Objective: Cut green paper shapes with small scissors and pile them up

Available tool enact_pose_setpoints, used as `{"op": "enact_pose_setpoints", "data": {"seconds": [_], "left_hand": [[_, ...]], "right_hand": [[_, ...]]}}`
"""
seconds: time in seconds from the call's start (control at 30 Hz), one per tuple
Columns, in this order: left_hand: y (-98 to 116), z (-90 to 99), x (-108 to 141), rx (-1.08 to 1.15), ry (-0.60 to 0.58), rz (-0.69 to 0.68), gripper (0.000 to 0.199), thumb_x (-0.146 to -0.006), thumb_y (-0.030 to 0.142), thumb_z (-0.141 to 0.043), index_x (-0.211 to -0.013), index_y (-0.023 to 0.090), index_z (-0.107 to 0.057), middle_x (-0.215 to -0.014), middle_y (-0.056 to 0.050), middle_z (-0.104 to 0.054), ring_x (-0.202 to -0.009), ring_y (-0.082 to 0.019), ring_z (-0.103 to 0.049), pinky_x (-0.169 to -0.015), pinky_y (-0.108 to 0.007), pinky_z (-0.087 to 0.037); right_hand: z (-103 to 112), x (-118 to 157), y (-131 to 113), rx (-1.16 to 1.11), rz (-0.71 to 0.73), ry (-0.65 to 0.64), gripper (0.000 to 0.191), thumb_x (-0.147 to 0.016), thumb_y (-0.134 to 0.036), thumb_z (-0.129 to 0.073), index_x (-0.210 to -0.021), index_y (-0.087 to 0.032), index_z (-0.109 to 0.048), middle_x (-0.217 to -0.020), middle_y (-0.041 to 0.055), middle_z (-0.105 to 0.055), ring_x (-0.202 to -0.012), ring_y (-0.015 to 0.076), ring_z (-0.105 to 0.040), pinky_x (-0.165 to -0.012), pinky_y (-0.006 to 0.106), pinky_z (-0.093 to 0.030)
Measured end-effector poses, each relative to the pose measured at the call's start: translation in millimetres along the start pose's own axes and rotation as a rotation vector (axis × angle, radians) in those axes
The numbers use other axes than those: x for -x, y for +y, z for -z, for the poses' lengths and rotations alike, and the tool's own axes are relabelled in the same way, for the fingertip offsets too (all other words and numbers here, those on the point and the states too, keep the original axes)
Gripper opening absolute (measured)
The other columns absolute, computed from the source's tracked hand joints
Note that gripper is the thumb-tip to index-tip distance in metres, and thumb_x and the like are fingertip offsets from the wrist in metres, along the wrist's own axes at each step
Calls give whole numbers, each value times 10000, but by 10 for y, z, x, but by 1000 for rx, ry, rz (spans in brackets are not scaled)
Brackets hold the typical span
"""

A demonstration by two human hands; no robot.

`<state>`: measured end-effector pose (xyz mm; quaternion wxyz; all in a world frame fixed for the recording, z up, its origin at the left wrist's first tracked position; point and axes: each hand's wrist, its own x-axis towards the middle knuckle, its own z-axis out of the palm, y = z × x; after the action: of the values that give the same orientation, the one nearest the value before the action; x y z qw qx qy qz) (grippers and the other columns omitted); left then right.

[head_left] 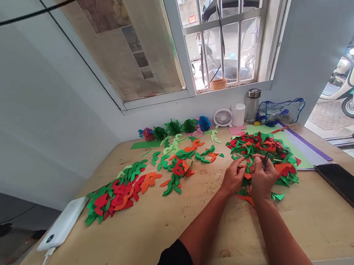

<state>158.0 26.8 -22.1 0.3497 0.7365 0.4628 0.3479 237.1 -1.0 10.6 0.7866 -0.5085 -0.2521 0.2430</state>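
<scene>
Both of my hands meet at the near side of a heap of red, green and orange paper scraps [262,143]. My left hand [233,176] is closed, thumb against fingers, and what it pinches is too small to make out. Close beside it, my right hand [263,177] is closed around a dark slim tool [266,159], mostly hidden by the fingers, so its kind is unclear. Curved cut paper shapes [178,166] in green, orange and red are scattered left of my hands. A denser pile of cut shapes [116,195] lies farther left.
A black phone [345,186] lies at the right edge, and a white power bank [63,224] with a cable at the left. Along the wall stand paper flowers [173,127], a small fan [223,117], a glass bottle [252,106] and a clear pouch [280,111].
</scene>
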Motion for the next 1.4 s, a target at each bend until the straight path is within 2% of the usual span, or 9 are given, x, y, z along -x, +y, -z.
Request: {"op": "enact_pose_setpoints", "data": {"seconds": [0.07,0.17,0.33,0.43,0.7,1.0,1.17,1.3,1.4], "left_hand": [[-41,46,-54,41,90,15,377,-868,169,-397,-1210,169,-558,-1194,-79,-625,-1087,-155,-575,-931,-281,-442],[-133,221,-130,-213,172,80,334,-853,140,-409,-1120,171,-609,-1117,-81,-651,-1060,-177,-572,-937,-311,-422],[-240,390,-394,-816,93,169,316,-835,135,-474,-1118,158,-611,-1080,-136,-638,-1080,-272,-512,-912,-439,-367],[-281,395,-592,-958,10,163,302,-841,55,-424,-1014,129,-661,-987,-158,-643,-1053,-263,-507,-887,-439,-348],[-305,434,-784,-900,-52,69,286,-840,28,-412,-906,102,-681,-919,-157,-658,-989,-237,-536,-882,-402,-352],[106,-142,-554,-425,-331,-161,216,-786,259,-568,-866,137,-726,-805,-3,-706,-775,-140,-625,-657,-191,-435],[48,281,-378,-220,-224,-42,330,-793,129,-482,-1069,149,-663,-989,-48,-711,-873,-117,-634,-799,-202,-466],[-4,731,-30,-485,-464,-13,455,-689,276,-661,-1136,201,-614,-1080,-51,-652,-971,-188,-596,-857,-280,-464],[54,820,243,-614,-612,-51,605,-610,336,-735,-1184,249,-566,-1151,-60,-579,-1070,-231,-533,-913,-318,-432]], "right_hand": [[-2,5,-4,4,-3,-10,247,-727,-405,-610,-765,-161,-605,-488,-80,-393,-423,74,-335,-401,213,-268],[-16,27,-14,4,-17,-23,241,-733,-400,-607,-770,-162,-608,-507,-74,-408,-434,76,-353,-408,213,-272],[-33,56,-40,-25,-36,-51,215,-730,-375,-613,-768,-164,-607,-514,-70,-413,-434,75,-356,-406,210,-263],[-33,57,-43,-20,-53,-53,222,-725,-382,-616,-761,-163,-607,-513,-65,-423,-436,79,-360,-410,214,-270],[-30,67,-25,29,-49,-53,246,-737,-406,-610,-774,-162,-622,-531,-57,-442,-448,79,-356,-424,220,-282],[19,-9,92,113,78,15,279,-758,-434,-552,-791,-163,-608,-505,-65,-428,-433,86,-356,-438,229,-316],[12,4,25,97,45,31,258,-758,-411,-559,-792,-160,-611,-519,-67,-416,-442,81,-343,-419,218,-277],[-5,2,-4,52,24,23,245,-753,-403,-560,-777,-162,-602,-515,-71,-392,-445,78,-326,-417,218,-258],[-10,-4,-2,41,8,12,238,-746,-401,-560,-773,-166,-589,-518,-72,-387,-447,80,-332,-419,221,-261]]}}
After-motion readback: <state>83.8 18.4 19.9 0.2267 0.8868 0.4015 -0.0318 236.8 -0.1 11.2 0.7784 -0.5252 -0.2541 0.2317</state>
